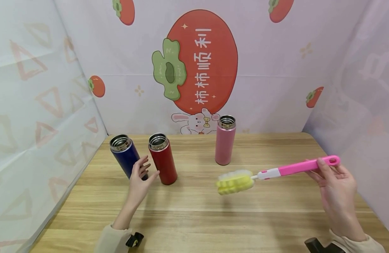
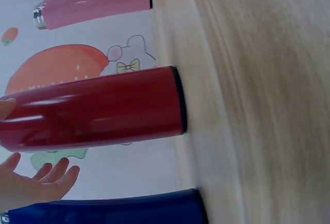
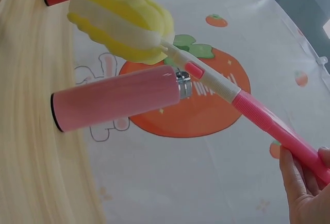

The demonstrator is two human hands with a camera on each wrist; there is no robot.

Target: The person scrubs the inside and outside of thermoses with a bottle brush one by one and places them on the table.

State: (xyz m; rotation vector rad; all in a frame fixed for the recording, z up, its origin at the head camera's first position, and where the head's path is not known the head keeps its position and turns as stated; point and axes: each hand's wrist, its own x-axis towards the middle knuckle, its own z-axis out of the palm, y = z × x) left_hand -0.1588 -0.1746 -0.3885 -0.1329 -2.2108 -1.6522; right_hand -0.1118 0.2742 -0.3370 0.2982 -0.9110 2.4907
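My right hand [image 1: 338,189] pinches the pink handle of a bottle brush [image 1: 235,182] near its end. The brush's yellow and white sponge head points left, above the table. My left hand [image 1: 140,179] has its fingers spread between a blue thermos bottle [image 1: 126,154] and a red thermos bottle [image 1: 164,160]. In the left wrist view, the thumb and fingers lie on either side of the red bottle's upper part; whether they touch it I cannot tell. A pink thermos bottle [image 1: 225,142] stands farther back. All three bottles are upright, with uncapped steel mouths.
The wooden table [image 1: 194,218] ends at a white backdrop cloth [image 1: 264,88] printed with persimmons and a rabbit. Cloth walls rise at the left and right. A black strap [image 1: 135,240] shows at the left wrist.
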